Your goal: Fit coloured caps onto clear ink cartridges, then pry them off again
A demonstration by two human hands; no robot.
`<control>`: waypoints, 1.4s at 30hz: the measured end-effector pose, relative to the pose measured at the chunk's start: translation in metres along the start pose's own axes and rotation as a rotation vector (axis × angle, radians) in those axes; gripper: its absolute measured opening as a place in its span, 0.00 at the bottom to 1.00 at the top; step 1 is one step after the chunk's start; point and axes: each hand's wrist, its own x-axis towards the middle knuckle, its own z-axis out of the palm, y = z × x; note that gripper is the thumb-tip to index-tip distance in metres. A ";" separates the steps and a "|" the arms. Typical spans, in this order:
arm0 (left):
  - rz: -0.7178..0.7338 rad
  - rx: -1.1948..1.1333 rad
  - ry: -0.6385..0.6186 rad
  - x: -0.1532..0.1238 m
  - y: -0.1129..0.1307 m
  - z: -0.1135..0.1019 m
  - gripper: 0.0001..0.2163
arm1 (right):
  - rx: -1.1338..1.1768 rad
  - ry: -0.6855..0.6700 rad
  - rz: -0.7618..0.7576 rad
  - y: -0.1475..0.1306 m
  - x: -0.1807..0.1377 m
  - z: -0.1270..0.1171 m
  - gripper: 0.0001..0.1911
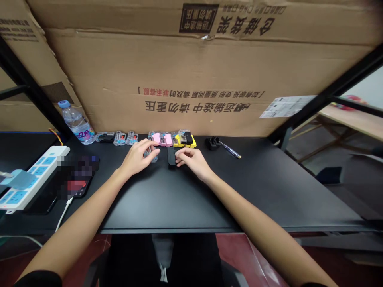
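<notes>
My left hand (139, 156) curls over a small clear plastic case (154, 159), with its thumb and fingers on either side and much of the case covered. To the right of it, my right hand (193, 161) pinches a small black plastic piece (171, 158) by its right side, low over the black table. Just behind both hands stands a row of small clear cases with coloured parts: pink ones (166, 139), a yellow one (178, 140) and a black-and-yellow one (188, 138).
Further left along the cardboard (179, 67) are clear cases (120, 138) and a water bottle (78, 123). A power strip (42, 169) and phones (82, 175) lie at the left. Black parts (212, 143) and a slim pen-like tool (230, 150) lie at the right.
</notes>
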 end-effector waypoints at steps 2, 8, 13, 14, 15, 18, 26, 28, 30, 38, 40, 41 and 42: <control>0.059 0.030 -0.075 -0.001 0.008 0.003 0.26 | 0.046 -0.072 0.061 0.001 -0.002 0.003 0.17; 0.076 0.080 -0.258 -0.002 0.019 0.009 0.33 | -0.063 -0.206 0.033 0.007 -0.002 0.004 0.11; 0.012 0.090 -0.284 -0.003 0.017 0.007 0.31 | -0.399 0.057 -0.224 0.009 0.013 -0.037 0.12; -0.003 0.088 -0.294 -0.003 0.016 0.007 0.30 | -0.483 0.137 -0.254 0.007 0.015 -0.052 0.13; -0.020 0.084 -0.305 -0.004 0.015 0.008 0.30 | -0.570 0.209 -0.269 0.004 0.017 -0.067 0.13; -0.065 0.059 -0.335 -0.005 0.012 0.010 0.31 | -0.819 0.289 -0.221 -0.004 0.018 -0.103 0.12; -0.068 0.037 -0.350 -0.005 0.009 0.012 0.32 | -1.013 0.038 -0.053 -0.001 0.016 -0.093 0.05; -0.072 0.038 -0.354 -0.005 0.008 0.012 0.32 | -0.997 0.003 -0.080 0.002 0.017 -0.085 0.06; -0.077 0.039 -0.356 -0.005 0.008 0.012 0.32 | -0.966 -0.040 -0.127 0.005 0.017 -0.078 0.06; -0.087 0.027 -0.352 -0.006 0.007 0.014 0.34 | -1.078 -0.104 -0.426 0.007 0.012 -0.058 0.06; -0.101 0.019 -0.346 -0.007 0.006 0.014 0.35 | -1.085 -0.134 -0.457 0.008 0.013 -0.055 0.05; -0.108 0.014 -0.344 -0.007 0.006 0.015 0.35 | -1.083 -0.147 -0.472 0.008 0.013 -0.055 0.06; -0.113 0.011 -0.344 -0.007 0.005 0.015 0.36 | -1.078 -0.154 -0.484 0.009 0.013 -0.055 0.07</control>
